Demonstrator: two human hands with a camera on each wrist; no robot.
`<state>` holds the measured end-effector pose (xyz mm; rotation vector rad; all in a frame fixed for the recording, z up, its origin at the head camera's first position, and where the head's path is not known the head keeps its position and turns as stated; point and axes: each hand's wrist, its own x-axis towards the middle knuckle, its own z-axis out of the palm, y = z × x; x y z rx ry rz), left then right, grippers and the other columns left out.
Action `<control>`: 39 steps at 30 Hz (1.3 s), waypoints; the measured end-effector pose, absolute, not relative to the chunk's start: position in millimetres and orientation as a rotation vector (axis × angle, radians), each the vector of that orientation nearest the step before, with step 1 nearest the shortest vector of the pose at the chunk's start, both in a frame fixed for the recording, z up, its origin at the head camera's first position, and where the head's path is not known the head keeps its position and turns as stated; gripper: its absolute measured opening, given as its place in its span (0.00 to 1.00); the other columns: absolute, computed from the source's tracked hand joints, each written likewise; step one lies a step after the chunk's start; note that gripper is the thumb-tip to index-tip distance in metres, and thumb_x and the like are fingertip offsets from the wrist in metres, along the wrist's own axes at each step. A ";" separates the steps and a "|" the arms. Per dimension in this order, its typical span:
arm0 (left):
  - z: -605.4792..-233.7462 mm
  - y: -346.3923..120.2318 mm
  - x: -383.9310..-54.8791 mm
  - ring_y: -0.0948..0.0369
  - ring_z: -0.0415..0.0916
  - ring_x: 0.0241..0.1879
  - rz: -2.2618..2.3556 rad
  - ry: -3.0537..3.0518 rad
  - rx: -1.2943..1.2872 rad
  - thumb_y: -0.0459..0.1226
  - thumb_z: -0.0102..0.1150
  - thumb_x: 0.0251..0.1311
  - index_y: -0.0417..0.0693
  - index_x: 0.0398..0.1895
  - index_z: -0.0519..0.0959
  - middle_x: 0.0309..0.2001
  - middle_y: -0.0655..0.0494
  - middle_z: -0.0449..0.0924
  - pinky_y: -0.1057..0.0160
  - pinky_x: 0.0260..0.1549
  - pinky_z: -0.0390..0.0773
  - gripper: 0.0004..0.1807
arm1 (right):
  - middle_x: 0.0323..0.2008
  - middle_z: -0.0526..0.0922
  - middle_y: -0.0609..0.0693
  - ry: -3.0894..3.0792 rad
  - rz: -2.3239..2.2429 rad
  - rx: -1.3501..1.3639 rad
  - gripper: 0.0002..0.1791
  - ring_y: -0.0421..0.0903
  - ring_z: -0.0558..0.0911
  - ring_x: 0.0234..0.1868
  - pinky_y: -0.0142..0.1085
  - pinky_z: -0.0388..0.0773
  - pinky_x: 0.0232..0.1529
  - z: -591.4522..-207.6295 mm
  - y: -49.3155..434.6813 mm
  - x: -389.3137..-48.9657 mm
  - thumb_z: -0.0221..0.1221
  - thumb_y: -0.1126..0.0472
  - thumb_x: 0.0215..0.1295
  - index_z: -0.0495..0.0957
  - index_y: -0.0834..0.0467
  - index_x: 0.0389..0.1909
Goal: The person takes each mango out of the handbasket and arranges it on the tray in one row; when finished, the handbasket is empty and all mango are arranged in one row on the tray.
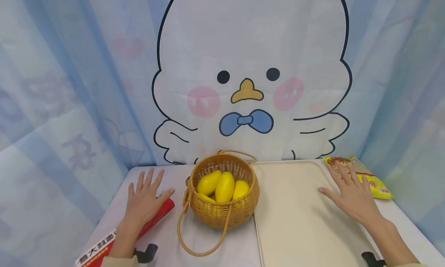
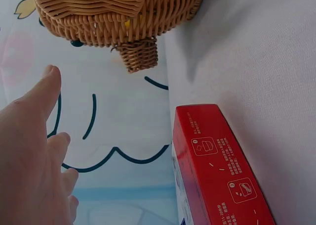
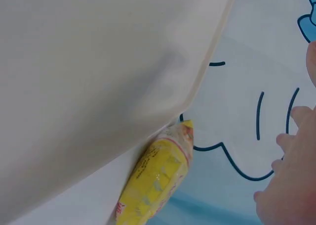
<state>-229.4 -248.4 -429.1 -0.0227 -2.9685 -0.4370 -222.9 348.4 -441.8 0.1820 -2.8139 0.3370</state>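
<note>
My left hand (image 1: 144,201) is spread above a long red box (image 1: 158,216), fingers straight and holding nothing. The box's red printed side (image 2: 222,170) shows in the left wrist view. Over the right edge of a cream tray (image 1: 292,220), my right hand (image 1: 356,197) hovers with its fingers apart. Just behind it lies a yellow plastic food packet (image 1: 379,187), partly covered by the fingers in the head view. Between the hands stands a round wicker basket (image 1: 222,216) holding several smooth yellow fruits (image 1: 225,186), which look like mangoes or lemons.
The basket's looped handle (image 1: 203,254) hangs down onto the white table (image 1: 187,240) in front; a second handle (image 1: 240,152) leans back. A curtain (image 1: 250,39) with a cartoon bird closes off the back and sides. The tray has a low raised rim (image 1: 258,236).
</note>
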 end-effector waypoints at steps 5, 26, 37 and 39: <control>-428.5 -245.7 -230.0 0.38 0.30 0.79 -0.467 -2.949 -0.036 0.74 0.39 0.60 0.60 0.81 0.47 0.81 0.42 0.39 0.27 0.70 0.29 0.51 | 0.80 0.40 0.59 -2.788 0.357 0.231 0.49 0.60 0.27 0.80 0.74 0.26 0.69 -431.8 338.9 -225.9 0.53 0.32 0.66 0.41 0.45 0.80; -424.5 -222.2 -233.9 0.44 0.32 0.80 -0.618 -2.891 -0.130 0.68 0.43 0.65 0.67 0.80 0.45 0.81 0.49 0.39 0.31 0.73 0.33 0.45 | 0.80 0.46 0.59 -2.751 0.500 0.408 0.47 0.62 0.42 0.80 0.69 0.35 0.74 -389.9 268.7 -237.9 0.54 0.35 0.67 0.46 0.45 0.80; -424.2 -203.4 -240.1 0.45 0.35 0.80 -0.744 -2.848 -0.233 0.68 0.39 0.67 0.68 0.80 0.46 0.81 0.53 0.42 0.33 0.75 0.36 0.41 | 0.79 0.49 0.58 -2.764 0.540 0.448 0.48 0.62 0.45 0.80 0.68 0.41 0.75 -373.8 226.0 -246.7 0.56 0.33 0.64 0.50 0.46 0.79; -424.6 -199.8 -241.2 0.45 0.35 0.80 -0.791 -2.845 -0.244 0.66 0.40 0.68 0.69 0.80 0.46 0.81 0.54 0.42 0.34 0.75 0.36 0.40 | 0.79 0.49 0.57 -2.769 0.556 0.463 0.47 0.61 0.45 0.80 0.67 0.41 0.75 -372.4 218.7 -247.4 0.56 0.33 0.64 0.50 0.45 0.79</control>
